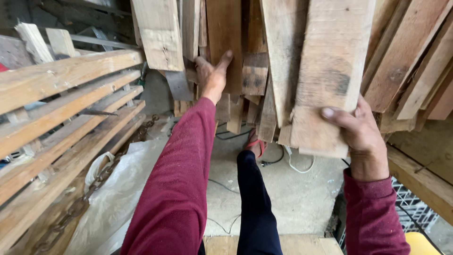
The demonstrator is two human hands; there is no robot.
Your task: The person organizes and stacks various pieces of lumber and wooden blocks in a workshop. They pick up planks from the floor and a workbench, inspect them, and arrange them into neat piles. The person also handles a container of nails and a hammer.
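My left hand [212,75] reaches forward in a maroon sleeve and presses against a dark brown plank [225,33] in a stack of leaning wooden boards. My right hand [361,132] grips the lower end of a wide pale plank [330,61], thumb across its front face, fingers behind it. That plank stands out from the stack, tilted toward me. Other boards [278,56] of mixed widths lean close between the two hands. My leg in dark trousers and a red sandal [255,144] show below.
A rack of long pale slats [61,118] slopes at the left, with a rusty chain [89,189] and a white plastic sheet [127,179] beneath. Cables [292,163] lie on the concrete floor. A white crate [410,203] and yellow object [422,243] sit at lower right.
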